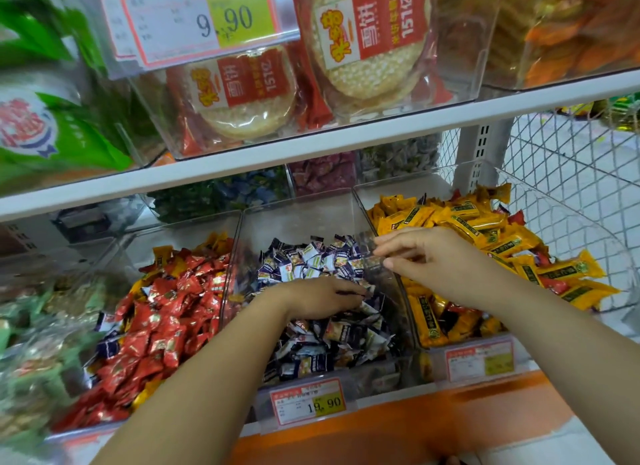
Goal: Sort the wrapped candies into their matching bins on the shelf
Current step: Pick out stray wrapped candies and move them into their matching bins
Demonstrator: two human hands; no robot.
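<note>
Head view showed the left hand [323, 298] palm-down on the purple-and-white candies [311, 260] in the middle bin [298, 218], fingertips buried, grip unclear; the right hand [427, 256] hung loosely spread beside the yellow bars [460, 218]. Light, slick and crinkly, the candies would likely pinch best by a crimped end.

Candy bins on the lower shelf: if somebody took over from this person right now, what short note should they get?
Left hand: palm down on the purple-and-white candies in the middle bin, fingers dug into the pile; grip unclear.
Right hand: above the clear wall between the middle bin and the yellow bin; cannot tell whether its fingers hold a candy.
Done: each bin is mostly one colour.
Left: purple-and-white strays and yellow strays lie in the red bin; red strays lie in the yellow bin.
</note>
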